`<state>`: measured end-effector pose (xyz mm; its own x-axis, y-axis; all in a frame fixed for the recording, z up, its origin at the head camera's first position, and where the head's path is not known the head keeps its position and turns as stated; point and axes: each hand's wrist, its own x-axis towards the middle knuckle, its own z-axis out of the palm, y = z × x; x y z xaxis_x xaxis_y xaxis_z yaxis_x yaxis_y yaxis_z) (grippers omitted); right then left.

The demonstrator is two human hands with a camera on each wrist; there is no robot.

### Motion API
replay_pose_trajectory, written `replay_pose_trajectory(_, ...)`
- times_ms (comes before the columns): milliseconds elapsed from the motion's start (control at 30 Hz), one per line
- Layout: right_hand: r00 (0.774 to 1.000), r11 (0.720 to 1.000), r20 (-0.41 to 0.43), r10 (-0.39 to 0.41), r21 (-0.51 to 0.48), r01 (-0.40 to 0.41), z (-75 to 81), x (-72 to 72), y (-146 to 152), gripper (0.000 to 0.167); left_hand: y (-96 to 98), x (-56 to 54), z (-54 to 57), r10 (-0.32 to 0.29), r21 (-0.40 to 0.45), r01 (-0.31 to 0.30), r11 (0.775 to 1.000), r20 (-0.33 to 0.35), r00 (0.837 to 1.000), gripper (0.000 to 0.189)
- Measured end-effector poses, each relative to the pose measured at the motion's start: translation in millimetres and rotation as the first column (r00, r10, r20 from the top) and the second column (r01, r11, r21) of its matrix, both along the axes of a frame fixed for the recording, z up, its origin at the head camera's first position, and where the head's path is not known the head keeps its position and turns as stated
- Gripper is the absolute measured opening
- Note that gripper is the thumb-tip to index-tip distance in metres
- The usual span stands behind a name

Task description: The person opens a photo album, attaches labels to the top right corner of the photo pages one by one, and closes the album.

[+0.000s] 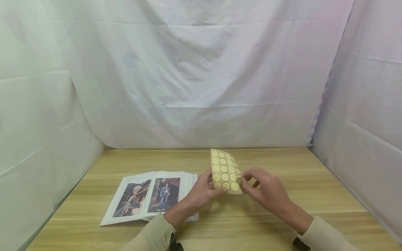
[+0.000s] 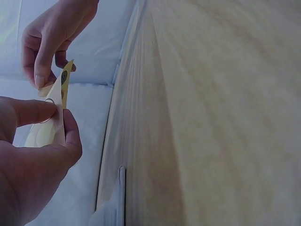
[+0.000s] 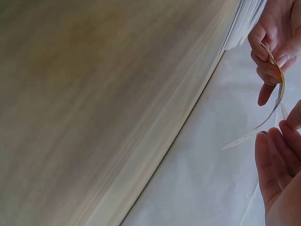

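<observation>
Evidently, you were at the delicate part: lifting one round sticker (image 1: 238, 180) from the sticker sheet (image 1: 228, 172), which you held up between your hands, above the table (image 1: 245, 226) and to the right of the open photo album (image 1: 148, 197). Your left hand (image 1: 201, 191) gripped the sheet near its lower left corner, thumb on the face and fingers behind. Your right hand (image 1: 268, 190) pinched what looked like that single disc at the sheet's right edge; whether part of it clung to the backing, you could not have told from these views.

Done well, the step seemed to call for a firm left grip close to the peeling edge, a slight bend in the backing to raise the disc's rim, and a slow, low pull, with little fingertip on the glue. Tugging hard risked creasing the sticker or tearing the liner.

The sheet was thin and springy, bowing into a smooth curve in the right wrist view, with rows of pale yellow circles, some ringed by dark outlines. Your album lay with stiff white pages fanned around two glossy-looking prints, on straw-coloured wood grain. Behind, the soft white cloth (image 1: 204, 69) hung in creases and shallow folds.
</observation>
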<state>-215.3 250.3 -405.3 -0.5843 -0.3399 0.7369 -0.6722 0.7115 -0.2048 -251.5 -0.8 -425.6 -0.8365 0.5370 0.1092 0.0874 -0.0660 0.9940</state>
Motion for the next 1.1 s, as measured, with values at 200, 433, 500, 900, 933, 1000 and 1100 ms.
replay_pose_trajectory(200,1.000,1.000,-0.016,-0.027,-0.014,0.026,2.0,0.6,0,0.020,-0.3,0.8,0.4,0.008,-0.015,-0.008,1.000,-0.001,1.000,0.075)
replay_pose_trajectory(433,0.998,0.999,-0.038,-0.043,-0.016,0.042,2.3,0.7,0,0.021,-1.4,2.2,-1.6,0.075,-0.114,-0.077,0.990,-0.028,0.997,0.078)
replay_pose_trajectory(500,0.999,0.999,-0.016,-0.044,-0.017,0.043,2.2,1.1,0,0.020,-2.1,3.7,-2.3,0.104,-0.158,-0.107,0.982,-0.026,0.994,0.078)
replay_pose_trajectory(900,0.999,0.999,0.022,-0.045,-0.022,0.046,2.4,2.6,-1,0.017,0.1,8.7,-2.6,0.138,-0.385,-0.176,0.906,-0.125,0.983,0.070)
replay_pose_trajectory(933,0.999,0.999,0.021,-0.044,-0.021,0.044,2.6,2.8,-1,0.016,0.5,8.7,-2.8,0.128,-0.403,-0.180,0.897,-0.152,0.980,0.070)
replay_pose_trajectory(1000,0.999,0.999,0.022,-0.043,-0.020,0.043,3.0,3.1,-1,0.016,0.5,8.9,-2.3,0.105,-0.435,-0.197,0.879,-0.225,0.969,0.070)
replay_pose_trajectory(1100,0.999,0.999,0.021,-0.045,-0.022,0.046,2.8,3.5,-2,0.016,-0.1,11.1,0.5,0.071,-0.478,-0.232,0.848,-0.330,0.941,0.071)
